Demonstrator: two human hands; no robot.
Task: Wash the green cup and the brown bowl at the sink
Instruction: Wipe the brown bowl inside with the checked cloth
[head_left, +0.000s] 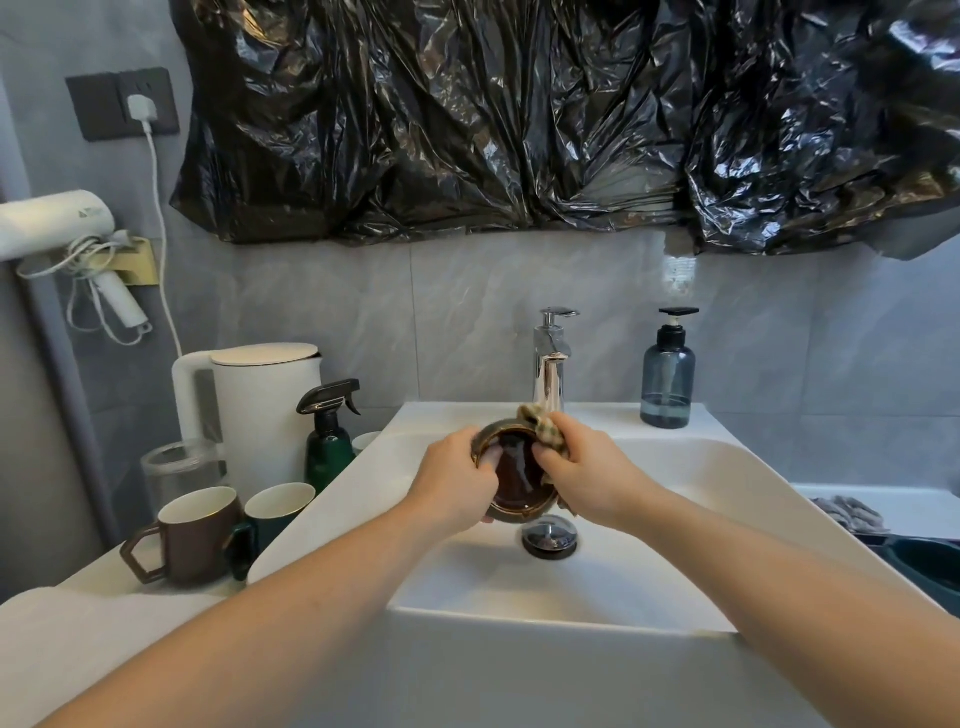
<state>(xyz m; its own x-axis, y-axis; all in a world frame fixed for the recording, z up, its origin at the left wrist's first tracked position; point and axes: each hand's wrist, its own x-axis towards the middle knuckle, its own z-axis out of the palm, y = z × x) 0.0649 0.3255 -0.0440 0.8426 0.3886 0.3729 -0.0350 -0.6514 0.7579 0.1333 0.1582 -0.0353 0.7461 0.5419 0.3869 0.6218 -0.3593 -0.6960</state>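
Brown bowl (514, 475) tilted above white sink (675, 483) basin, just over drain plug (549, 538), below chrome faucet (549, 364). Left hand (457, 480) grips bowl's left rim, thumb curled inside. Right hand (582, 470) pinches checked cloth (543, 431) against bowl's far right rim. Green cup (272, 514) stands on tabletop at sink's left edge, touching brown mug (189, 535). White kettle (260, 405) and green spray bottle (327, 439) behind them; blue soap dispenser (667, 374) at sink's far right corner.
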